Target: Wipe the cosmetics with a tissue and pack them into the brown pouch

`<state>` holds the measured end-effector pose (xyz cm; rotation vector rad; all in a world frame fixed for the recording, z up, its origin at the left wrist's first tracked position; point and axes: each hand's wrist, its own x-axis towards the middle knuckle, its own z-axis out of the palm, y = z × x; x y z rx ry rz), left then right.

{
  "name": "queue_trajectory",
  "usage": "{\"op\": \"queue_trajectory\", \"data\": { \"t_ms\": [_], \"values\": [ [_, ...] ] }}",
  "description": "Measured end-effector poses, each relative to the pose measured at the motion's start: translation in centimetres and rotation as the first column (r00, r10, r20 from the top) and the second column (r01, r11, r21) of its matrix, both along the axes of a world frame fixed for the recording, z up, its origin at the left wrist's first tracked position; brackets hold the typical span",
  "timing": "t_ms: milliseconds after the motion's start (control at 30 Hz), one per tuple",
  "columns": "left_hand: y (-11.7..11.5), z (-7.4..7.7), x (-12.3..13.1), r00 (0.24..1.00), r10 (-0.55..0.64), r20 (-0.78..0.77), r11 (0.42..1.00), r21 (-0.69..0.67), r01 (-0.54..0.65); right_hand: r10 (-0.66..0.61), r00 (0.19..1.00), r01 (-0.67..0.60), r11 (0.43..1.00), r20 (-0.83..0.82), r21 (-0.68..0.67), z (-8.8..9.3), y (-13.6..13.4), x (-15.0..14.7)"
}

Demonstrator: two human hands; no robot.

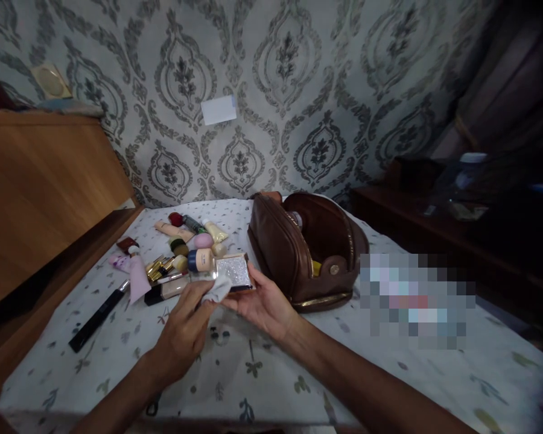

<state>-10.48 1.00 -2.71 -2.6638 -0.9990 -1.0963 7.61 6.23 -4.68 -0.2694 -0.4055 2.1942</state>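
My right hand (265, 304) holds a glittery silver compact case (233, 271) from below, fingers curled round its edge. My left hand (185, 331) pinches a small white cloth (217, 291) against the case's near corner. Both hands hover over a bed with a white leaf-print sheet (253, 367). Just beyond the case lies a heap of cosmetics (181, 253): tubes, lipsticks, a pink sponge, a small foundation bottle. To the right of the hands stands an open brown leather pouch (308, 253).
A long black tube (98, 318) lies on the sheet at the left. A wooden headboard (40, 193) runs along the left side. Patterned wallpaper with a white card (218, 110) is behind. A dark side table (434, 211) with clutter stands at right.
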Motion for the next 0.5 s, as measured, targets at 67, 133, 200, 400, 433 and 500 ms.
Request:
{"op": "queue_trajectory", "data": {
  "t_ms": [67,133,200,400,433,500],
  "values": [
    [0.1,0.0,-0.1,1.0,-0.003,0.015,1.0,0.001,0.003,-0.001,0.999,0.001,1.0,0.034,0.016,-0.1,0.0,0.0],
    [0.4,0.0,-0.3,0.998,0.033,0.044,0.999,0.012,-0.034,0.01,0.997,-0.015,0.998,0.081,0.057,-0.3,0.0,0.1],
    [0.7,0.1,-0.7,0.991,0.093,0.093,0.995,0.008,-0.095,0.015,0.992,-0.027,0.995,0.122,0.101,-0.4,-0.1,0.0],
    [1.3,1.9,-1.3,0.924,0.232,0.304,0.957,-0.242,-0.161,-0.024,0.989,0.003,0.99,0.149,0.139,-0.7,-0.2,-0.1],
    [1.4,2.4,-1.4,0.913,0.241,0.33,0.947,-0.285,-0.147,-0.027,0.989,0.008,0.991,0.147,0.131,-0.8,-0.1,-0.1],
    [1.6,3.2,-1.4,0.901,0.233,0.365,0.921,-0.38,-0.085,-0.037,0.988,0.018,0.992,0.148,0.127,-1.0,0.0,-0.1]
  ]
}}
